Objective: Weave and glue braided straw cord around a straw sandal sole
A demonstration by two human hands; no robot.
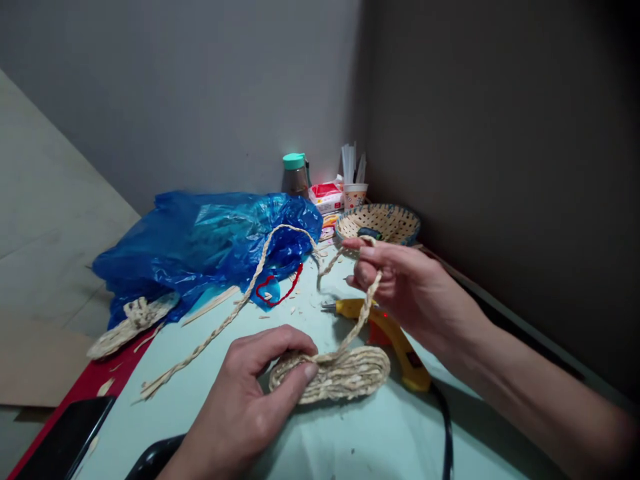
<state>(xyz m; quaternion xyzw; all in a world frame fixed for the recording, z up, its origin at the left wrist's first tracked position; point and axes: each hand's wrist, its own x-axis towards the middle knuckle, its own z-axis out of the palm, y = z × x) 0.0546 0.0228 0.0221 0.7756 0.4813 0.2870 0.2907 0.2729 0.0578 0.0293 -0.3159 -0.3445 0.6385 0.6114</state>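
My left hand (265, 387) grips the near-left end of a coiled, oval sole of braided straw (350, 375), thumb on its side and fingers over the top. From the coil a straw braid (364, 313) rises to my right hand (395, 267), which pinches it between thumb and fingers above the table. Beyond that hand the loose braid arches left across the table to a frayed end. A yellow glue gun (395, 333) with a red light lies just behind the coil, under my right hand, its nozzle pointing left.
A blue plastic bag (200, 233) fills the back left, with a finished-looking straw slipper (133, 323) before it. At the back stand a bottle (295, 177), a paper cup (355, 195) of clear sticks and a woven basket (400, 223). A black cable (445, 427) runs along the right; a dark phone-like object (70, 433) lies front left.
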